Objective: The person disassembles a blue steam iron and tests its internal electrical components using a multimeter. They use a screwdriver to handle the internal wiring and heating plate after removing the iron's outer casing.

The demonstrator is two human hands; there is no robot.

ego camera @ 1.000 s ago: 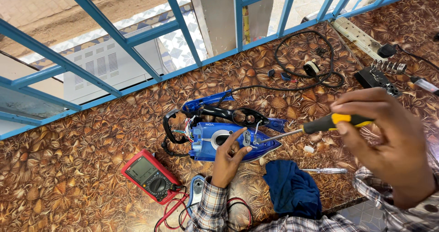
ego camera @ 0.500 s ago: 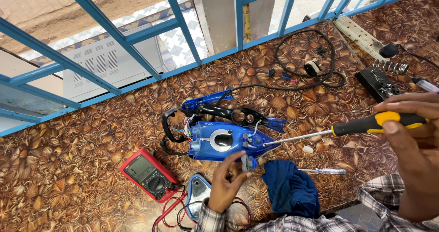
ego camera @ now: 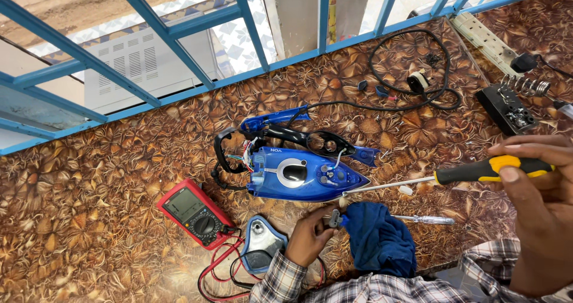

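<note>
A dismantled blue clothes iron (ego camera: 298, 174) lies on the brown leaf-patterned table, its black handle part (ego camera: 313, 139) and a blue cover piece (ego camera: 271, 119) just behind it. My right hand (ego camera: 537, 213) grips a yellow-and-black screwdriver (ego camera: 489, 170); its long shaft points left and the tip rests by the iron's nose. My left hand (ego camera: 309, 236) sits in front of the iron, fingers pinched on a small grey part (ego camera: 334, 219), beside a blue cloth (ego camera: 379, 240).
A red multimeter (ego camera: 194, 212) with red and black leads lies front left, next to a blue-rimmed grey plate (ego camera: 262, 249). A thin clear-handled screwdriver (ego camera: 427, 219), a coiled black cord with plug (ego camera: 418, 82), a white power strip (ego camera: 483, 35) and a black soldering stand (ego camera: 512, 107) lie to the right. Blue window bars (ego camera: 179, 52) run along the back.
My left hand has come off the iron and drawn back toward me with a small part. My right hand has shifted right, pulling the screwdriver tip out to the iron's nose.
</note>
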